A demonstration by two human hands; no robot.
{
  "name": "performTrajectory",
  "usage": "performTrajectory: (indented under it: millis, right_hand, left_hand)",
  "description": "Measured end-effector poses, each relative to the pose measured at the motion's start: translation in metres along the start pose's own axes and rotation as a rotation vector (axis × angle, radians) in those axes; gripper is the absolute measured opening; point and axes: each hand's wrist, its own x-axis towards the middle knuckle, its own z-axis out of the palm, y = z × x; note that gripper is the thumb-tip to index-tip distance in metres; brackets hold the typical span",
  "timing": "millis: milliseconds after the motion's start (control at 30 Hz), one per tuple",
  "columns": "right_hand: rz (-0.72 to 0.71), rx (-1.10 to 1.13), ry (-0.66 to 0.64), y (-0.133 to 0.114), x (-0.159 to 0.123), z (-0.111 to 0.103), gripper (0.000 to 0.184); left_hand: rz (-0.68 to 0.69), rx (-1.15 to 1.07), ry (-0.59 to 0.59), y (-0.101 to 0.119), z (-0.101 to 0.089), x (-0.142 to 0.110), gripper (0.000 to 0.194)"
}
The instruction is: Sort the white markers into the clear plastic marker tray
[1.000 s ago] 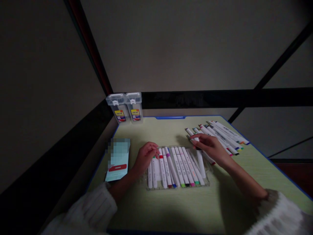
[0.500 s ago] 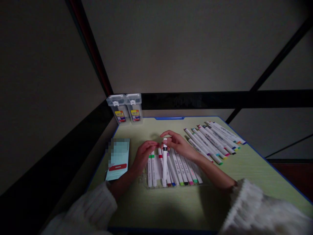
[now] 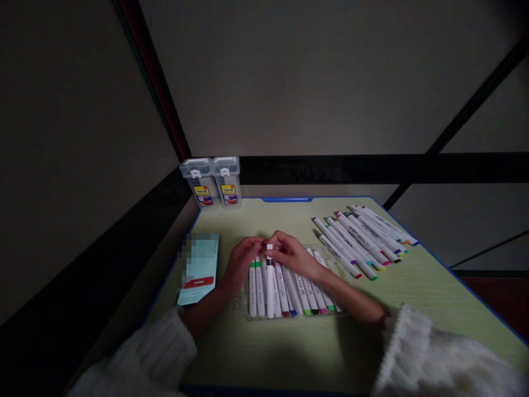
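My right hand [image 3: 294,255] is closed on the top end of a white marker [image 3: 270,289] with a black band. The marker lies close to upright in the row, between green-banded markers [image 3: 257,289] on its left and a red-banded marker [image 3: 277,289] on its right. Beside its top, my left hand [image 3: 243,259] has its fingers stretched out, with the tips near those of my right hand. Whether the left fingertips touch the marker is hidden. Under the row is a clear plastic tray [image 3: 254,318]. More white markers [image 3: 308,289] with coloured ends lie in it, partly below my right hand.
Several loose white markers [image 3: 351,242] lie in a slanted group at the right of the table [image 3: 264,353]. Two clear lidded boxes [image 3: 203,184] with labels stand at the back left. A light-green phone-like item [image 3: 202,267], partly blurred out, lies at the left.
My right hand has moved left and slightly down with the black-banded marker, which now lies between the green-banded and red-banded ones. My left hand has hardly moved.
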Motion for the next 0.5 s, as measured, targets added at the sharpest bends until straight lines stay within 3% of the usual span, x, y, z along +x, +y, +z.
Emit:
performTrajectory:
  millis: [167, 300, 500]
  right_hand:
    - [-0.072, -0.252, -0.009, -0.0003, -0.0012, -0.0030, 0.017]
    - [-0.140, -0.468, -0.029, -0.0012, -0.0033, -0.0041, 0.036]
    - [-0.113, -0.688, -0.102, -0.0007, -0.0063, -0.0031, 0.059]
  left_hand:
    - [0.019, 0.019, 0.008, -0.0001, -0.0005, -0.0005, 0.014]
    - [0.067, 0.028, 0.037, -0.0025, -0.0028, 0.0001, 0.017]
    - [0.125, 0.029, 0.084, -0.0041, -0.0042, 0.0001, 0.018]
